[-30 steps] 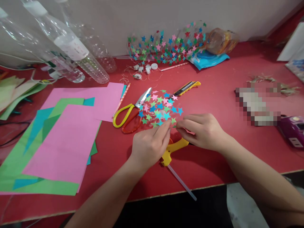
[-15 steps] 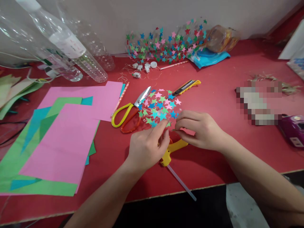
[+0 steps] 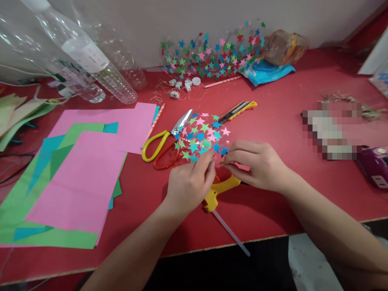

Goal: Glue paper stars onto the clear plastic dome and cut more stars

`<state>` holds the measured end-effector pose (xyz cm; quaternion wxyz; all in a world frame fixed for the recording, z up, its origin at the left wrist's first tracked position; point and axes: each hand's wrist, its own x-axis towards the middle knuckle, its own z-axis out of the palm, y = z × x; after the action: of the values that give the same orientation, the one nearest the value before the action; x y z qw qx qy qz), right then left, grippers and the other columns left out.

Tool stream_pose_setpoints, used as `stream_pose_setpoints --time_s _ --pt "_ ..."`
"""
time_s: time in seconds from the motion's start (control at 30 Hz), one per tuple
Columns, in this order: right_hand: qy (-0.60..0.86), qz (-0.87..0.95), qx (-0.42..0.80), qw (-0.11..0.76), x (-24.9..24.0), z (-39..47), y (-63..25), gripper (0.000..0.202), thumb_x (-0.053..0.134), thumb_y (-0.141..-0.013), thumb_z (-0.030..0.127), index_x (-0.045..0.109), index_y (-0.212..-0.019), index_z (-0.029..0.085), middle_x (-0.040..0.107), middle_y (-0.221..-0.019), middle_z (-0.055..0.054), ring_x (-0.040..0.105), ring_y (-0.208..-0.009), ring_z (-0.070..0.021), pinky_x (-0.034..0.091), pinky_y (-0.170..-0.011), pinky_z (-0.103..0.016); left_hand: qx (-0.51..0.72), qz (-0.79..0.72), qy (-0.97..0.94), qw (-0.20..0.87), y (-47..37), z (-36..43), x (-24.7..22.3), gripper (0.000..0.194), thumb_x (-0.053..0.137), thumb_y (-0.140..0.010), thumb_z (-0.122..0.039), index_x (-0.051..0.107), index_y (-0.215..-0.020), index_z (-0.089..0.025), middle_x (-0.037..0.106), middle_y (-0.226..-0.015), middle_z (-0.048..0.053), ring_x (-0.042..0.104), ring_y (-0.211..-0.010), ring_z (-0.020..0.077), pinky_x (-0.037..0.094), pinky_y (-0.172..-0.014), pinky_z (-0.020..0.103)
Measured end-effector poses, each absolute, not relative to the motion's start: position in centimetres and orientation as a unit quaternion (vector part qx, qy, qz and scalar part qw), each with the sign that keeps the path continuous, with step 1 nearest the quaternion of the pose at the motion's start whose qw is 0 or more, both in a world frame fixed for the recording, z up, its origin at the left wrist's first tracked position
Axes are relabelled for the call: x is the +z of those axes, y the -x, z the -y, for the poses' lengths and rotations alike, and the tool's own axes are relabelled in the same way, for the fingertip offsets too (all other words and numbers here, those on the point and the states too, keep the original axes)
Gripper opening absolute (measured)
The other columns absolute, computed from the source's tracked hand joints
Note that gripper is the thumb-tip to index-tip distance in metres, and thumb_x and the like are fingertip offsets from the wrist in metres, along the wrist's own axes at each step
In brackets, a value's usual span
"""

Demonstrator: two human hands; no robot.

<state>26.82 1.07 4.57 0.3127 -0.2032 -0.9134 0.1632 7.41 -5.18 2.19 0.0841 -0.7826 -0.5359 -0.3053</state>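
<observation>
A rounded clear plastic piece (image 3: pixel 196 137), covered in pink, green and blue paper stars, is in front of me on the red table. My left hand (image 3: pixel 190 180) is closed, with index finger and thumb pinched at its near edge. At the near right edge, my right hand (image 3: pixel 257 165) has its fingers curled together on the same piece; their exact grip is partly hidden. Below my hands lies a yellow glue gun (image 3: pixel 216 194), a translucent glue stick (image 3: pixel 232 234) projecting from its rear. Scissors (image 3: pixel 165 141) with yellow and orange handles lie left of the piece.
A yellow utility knife (image 3: pixel 238 112) lies behind the piece. Coloured paper sheets (image 3: pixel 75 186) cover the left side, beside clear bottles (image 3: pixel 100 66). Against the wall rest a star-covered bottle (image 3: pixel 212 54) and a blue packet (image 3: pixel 268 74). A purple power socket (image 3: pixel 374 165) stands far right.
My left fingertips have shifted slightly up and left, and the star-covered piece has tilted or turned a little with them. The right hand has barely moved.
</observation>
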Motion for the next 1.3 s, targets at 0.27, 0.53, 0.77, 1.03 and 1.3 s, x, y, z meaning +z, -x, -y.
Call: stream_pose_setpoints --time_s 0.27,0.53,0.77,1.03,1.3 --pt "0.203 0.915 0.138 0.32 3.9 -1.0 -26.2 0.014 0.052 -0.094 0.015 0.063 -0.085 0.015 0.065 -0.081 -0.006 0.059 -0.071 -0.0142 0.046 -0.062 -0.025 -0.316 0.532 0.783 0.065 -7.3 5.3 2.4 0.022 0.052 -0.091 -0.014 0.069 -0.105 -0.014 0.062 -0.05 -0.007 0.052 -0.04 0.0064 0.036 -0.045 0.02" --pt "0.202 0.91 0.128 0.338 3.3 -1.0 -26.1 0.012 0.053 -0.095 0.017 0.064 -0.09 0.017 0.067 -0.083 -0.006 0.061 -0.072 -0.0139 0.048 -0.063 -0.025 -0.339 0.551 0.763 -0.021 -7.0 5.5 2.5 0.02 0.054 -0.093 -0.014 0.07 -0.105 -0.012 0.063 -0.051 -0.006 0.054 -0.041 0.0055 0.041 -0.046 0.018" --pt "0.198 0.915 0.101 0.337 2.9 -0.9 -25.9 0.011 0.052 -0.095 0.017 0.062 -0.091 0.018 0.066 -0.079 -0.004 0.059 -0.068 -0.0123 0.045 -0.061 -0.024 -0.35 0.565 0.741 -0.101 -7.1 5.7 2.4 0.017 0.054 -0.093 -0.015 0.068 -0.104 -0.014 0.061 -0.052 -0.006 0.058 -0.045 0.0062 0.043 -0.048 0.017" --pt "0.206 0.915 0.081 0.338 2.7 -0.8 -25.8 0.012 0.05 -0.095 0.015 0.06 -0.091 0.019 0.064 -0.073 -0.001 0.056 -0.062 -0.0109 0.042 -0.057 -0.023 -0.362 0.552 0.741 -0.127 -7.2 5.8 2.3 0.021 0.053 -0.087 -0.012 0.061 -0.106 -0.015 0.062 -0.056 -0.007 0.052 -0.042 0.0044 0.035 -0.043 0.017" --pt "0.205 0.916 0.07 0.338 2.4 -0.7 -25.7 0.01 0.052 -0.093 0.013 0.061 -0.091 0.018 0.067 -0.075 -0.002 0.058 -0.063 -0.0121 0.043 -0.057 -0.024 -0.349 0.557 0.745 -0.113 -7.2 5.7 2.2 0.019 0.054 -0.089 -0.012 0.06 -0.106 -0.016 0.069 -0.066 -0.005 0.05 -0.042 0.0031 0.034 -0.044 0.017"
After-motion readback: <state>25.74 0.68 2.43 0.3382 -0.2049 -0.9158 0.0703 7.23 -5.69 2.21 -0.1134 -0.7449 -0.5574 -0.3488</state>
